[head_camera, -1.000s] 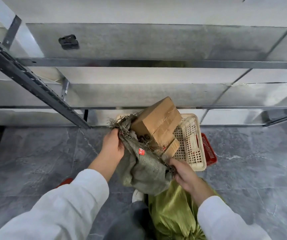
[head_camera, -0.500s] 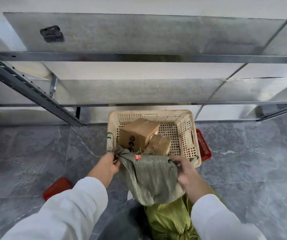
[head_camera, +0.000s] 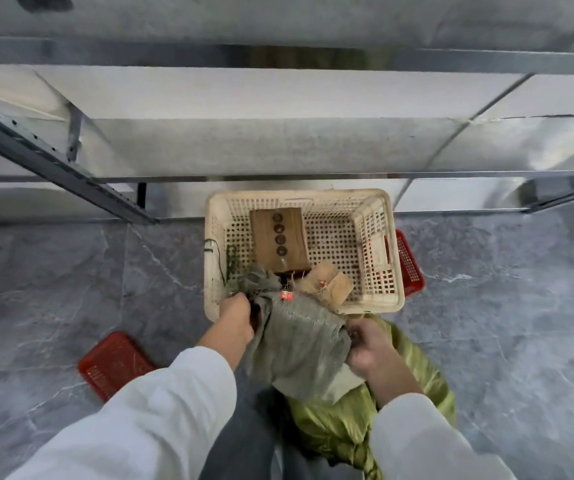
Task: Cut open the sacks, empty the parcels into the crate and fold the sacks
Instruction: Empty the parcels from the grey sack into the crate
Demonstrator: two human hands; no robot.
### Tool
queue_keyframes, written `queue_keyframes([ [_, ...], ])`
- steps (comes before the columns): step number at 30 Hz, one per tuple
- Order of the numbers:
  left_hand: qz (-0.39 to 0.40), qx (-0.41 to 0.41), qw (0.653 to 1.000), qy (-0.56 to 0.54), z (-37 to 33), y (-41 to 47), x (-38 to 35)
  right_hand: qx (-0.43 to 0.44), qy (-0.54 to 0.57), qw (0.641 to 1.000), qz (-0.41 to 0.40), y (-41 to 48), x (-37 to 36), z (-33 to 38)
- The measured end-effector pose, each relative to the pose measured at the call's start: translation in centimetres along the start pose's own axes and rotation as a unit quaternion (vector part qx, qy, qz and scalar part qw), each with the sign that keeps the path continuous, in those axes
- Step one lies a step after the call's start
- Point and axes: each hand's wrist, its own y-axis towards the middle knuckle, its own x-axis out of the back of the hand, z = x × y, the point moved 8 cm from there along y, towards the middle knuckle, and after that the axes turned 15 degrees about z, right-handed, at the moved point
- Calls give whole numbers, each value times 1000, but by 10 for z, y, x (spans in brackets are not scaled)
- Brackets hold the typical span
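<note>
Emptying goes well if left hand (head_camera: 233, 318) & right hand (head_camera: 368, 348), both clamped on grey sack (head_camera: 299, 344), tip its mouth over near rim of crate (head_camera: 379, 305) w/o spilling.

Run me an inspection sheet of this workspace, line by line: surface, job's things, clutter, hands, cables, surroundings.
Surface: grey marbled tile floor.
Job's things: cream perforated plastic crate holds a large brown cardboard parcel and a small taped brown parcel; grey-green woven sack held at its near rim; yellow-green shiny sack beneath.
Clutter: red plastic basket left on floor; another red basket behind crate's right side.
Hands: left hand and right hand both grip the grey-green sack.
Cables: nothing seen; dark string hangs on crate's left wall.
Surroundings: grey metal shelving.
</note>
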Motion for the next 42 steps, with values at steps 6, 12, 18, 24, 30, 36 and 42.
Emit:
queue_keyframes([
  [6, 11, 28, 999, -23, 18, 17, 2, -105, -81, 990, 48, 6, -3, -20],
  [12, 46, 12, 989, -142, -4, -79, -64, -60, -13, 992, 111, 15, -29, -28],
  [18, -6, 0, 981, -193, 14, -87, -59, -13, 81, 982, 173, 29, -34, -43],
  [24, -104, -21, 990, -89, 6, -92, -22, -25, 33, 996, 79, 39, -12, -47],
  [30, -153, 8, 987, 47, 18, -90, 25, -48, -52, 997, -35, 40, 20, -33],
  [36, 87, 52, 987, -122, 39, -103, -46, -40, -55, 997, 23, 46, -4, -39],
  [42, -22, 42, 991, -127, 36, -109, -21, 13, -23, 1000, 9, 44, -13, -18],
])
